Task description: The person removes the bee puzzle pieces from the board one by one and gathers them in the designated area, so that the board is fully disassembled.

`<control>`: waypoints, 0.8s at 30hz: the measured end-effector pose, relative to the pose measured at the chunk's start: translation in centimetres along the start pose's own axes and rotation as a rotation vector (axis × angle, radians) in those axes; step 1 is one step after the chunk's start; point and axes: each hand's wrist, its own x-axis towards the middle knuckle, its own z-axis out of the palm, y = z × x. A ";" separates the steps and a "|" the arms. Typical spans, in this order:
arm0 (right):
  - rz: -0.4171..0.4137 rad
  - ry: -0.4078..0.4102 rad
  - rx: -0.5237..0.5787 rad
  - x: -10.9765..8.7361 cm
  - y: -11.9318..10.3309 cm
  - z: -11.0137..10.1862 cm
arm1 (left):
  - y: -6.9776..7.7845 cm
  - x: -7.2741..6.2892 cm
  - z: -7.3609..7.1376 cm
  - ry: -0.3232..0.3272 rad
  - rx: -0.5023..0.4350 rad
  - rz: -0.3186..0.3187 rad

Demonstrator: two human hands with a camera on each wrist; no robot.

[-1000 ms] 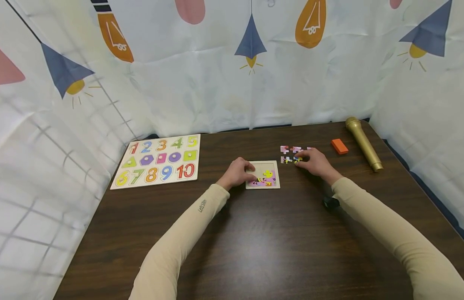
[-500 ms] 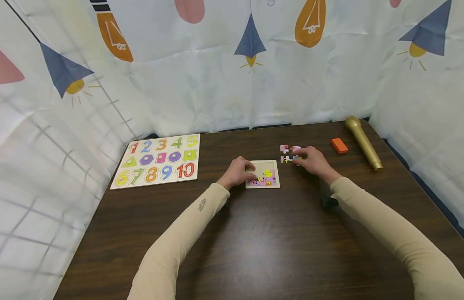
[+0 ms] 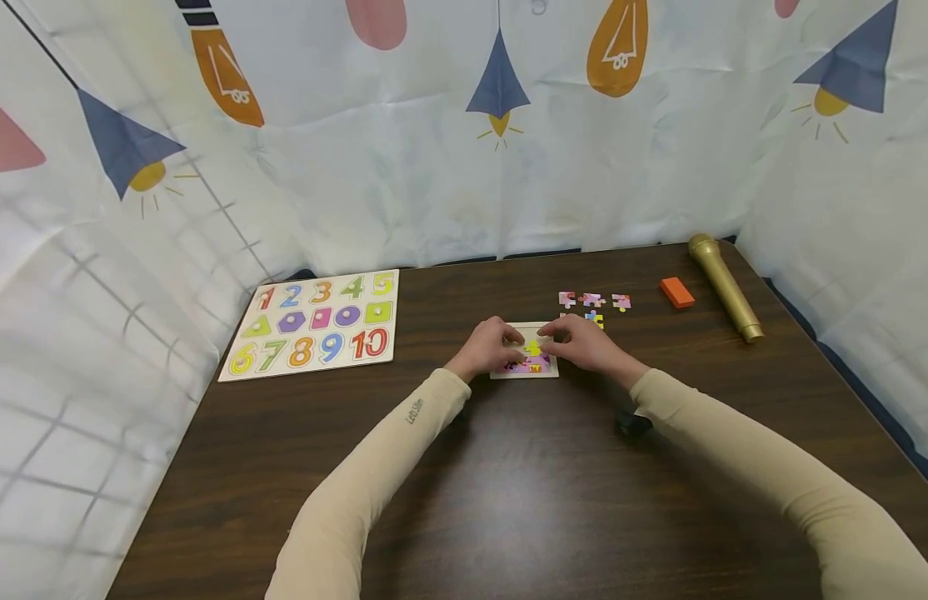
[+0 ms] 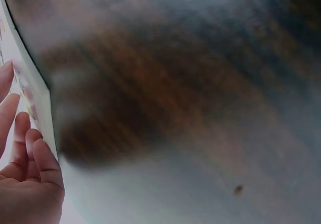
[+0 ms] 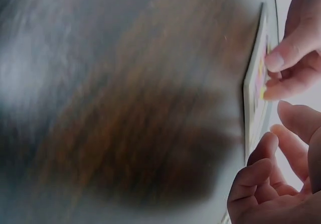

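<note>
Far left lies a number board (image 3: 314,333). Next comes the left hand (image 3: 485,349), bent fingers over the left side of a small puzzle tray (image 3: 524,376); whether they grip it, I can't tell. The tray sits between both hands, partly filled. The right hand (image 3: 586,344) bends over its right side, any pinched piece hidden from me. Loose pieces (image 3: 593,300) lie just beyond, then an orange block (image 3: 677,292) and gold microphone (image 3: 726,287).

Dark table (image 3: 501,500), probably wood, beneath number board (image 3: 310,325), puzzle tray (image 3: 530,331), loose pieces (image 3: 594,300), orange block (image 3: 677,292), gold microphone (image 3: 726,288).
</note>
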 end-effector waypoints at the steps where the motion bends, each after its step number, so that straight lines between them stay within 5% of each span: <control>1: -0.008 0.000 0.001 0.0 -0.1 0.2 | 0.0 0.0 0.1 0.001 0.007 0.004; 8: -0.063 0.017 -0.017 0.3 -0.3 1.2 | -0.2 -0.2 0.1 0.004 0.005 0.024; 24: 0.004 0.005 -0.062 0.6 -0.8 1.6 | -0.5 0.2 0.2 -0.014 0.009 -0.002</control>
